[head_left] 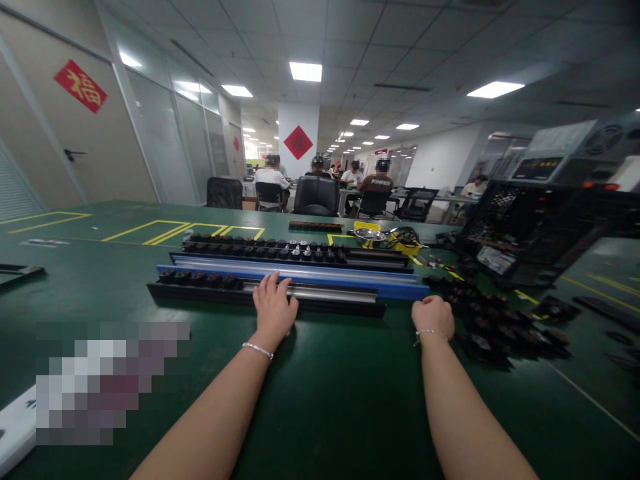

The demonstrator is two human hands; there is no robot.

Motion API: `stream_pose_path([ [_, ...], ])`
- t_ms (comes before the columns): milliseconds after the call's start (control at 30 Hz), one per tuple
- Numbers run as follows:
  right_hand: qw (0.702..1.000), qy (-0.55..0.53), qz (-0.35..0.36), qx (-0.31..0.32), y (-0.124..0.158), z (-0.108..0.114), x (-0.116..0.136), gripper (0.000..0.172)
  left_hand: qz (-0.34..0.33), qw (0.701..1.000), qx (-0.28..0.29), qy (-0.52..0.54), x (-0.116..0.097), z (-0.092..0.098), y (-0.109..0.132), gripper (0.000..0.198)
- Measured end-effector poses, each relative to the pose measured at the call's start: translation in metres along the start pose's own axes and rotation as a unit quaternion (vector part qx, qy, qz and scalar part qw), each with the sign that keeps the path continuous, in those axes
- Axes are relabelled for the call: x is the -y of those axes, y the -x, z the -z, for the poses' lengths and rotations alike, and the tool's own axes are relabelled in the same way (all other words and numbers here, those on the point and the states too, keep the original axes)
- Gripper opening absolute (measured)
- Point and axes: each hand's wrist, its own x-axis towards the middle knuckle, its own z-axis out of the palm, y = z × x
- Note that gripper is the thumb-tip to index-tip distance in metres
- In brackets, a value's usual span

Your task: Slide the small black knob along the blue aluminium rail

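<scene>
My left hand [275, 310] lies over the nearest black channel [340, 307], its fingers spread, the tips at the channel's inner side. Several round black parts [200, 279] sit in a row in that channel's left portion; a bare silvery strip shows to the right. My right hand [434, 317] is closed in a fist beside the right end of a long blue channel [405, 289]; what it may hold is hidden. Behind the blue channel stands another dark channel [360, 259], with a row of black round parts [250, 247] beyond it.
A heap of dark parts [500, 323] lies to the right on the green table [340, 400]. Behind it stands an open computer case [520, 227]. A metal bowl [369, 235] sits farther back. Several people sit at the far desks, past black chairs [316, 197].
</scene>
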Motion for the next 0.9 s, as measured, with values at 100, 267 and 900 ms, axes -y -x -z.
stream_pose_path([
  [100,1.0,0.011,-0.002,0.016,-0.007,-0.006,-0.008,0.034,0.09,0.995,-0.046,-0.009,0.012,0.003,-0.006,0.044],
  [267,1.0,-0.005,0.005,0.025,-0.018,-0.016,-0.018,0.034,0.25,0.966,-0.067,0.02,0.03,0.006,-0.015,0.047],
  [900,0.885,-0.085,0.458,0.021,0.062,-0.036,0.054,0.033,0.333,0.942,-0.021,0.043,0.048,0.012,-0.027,0.046],
])
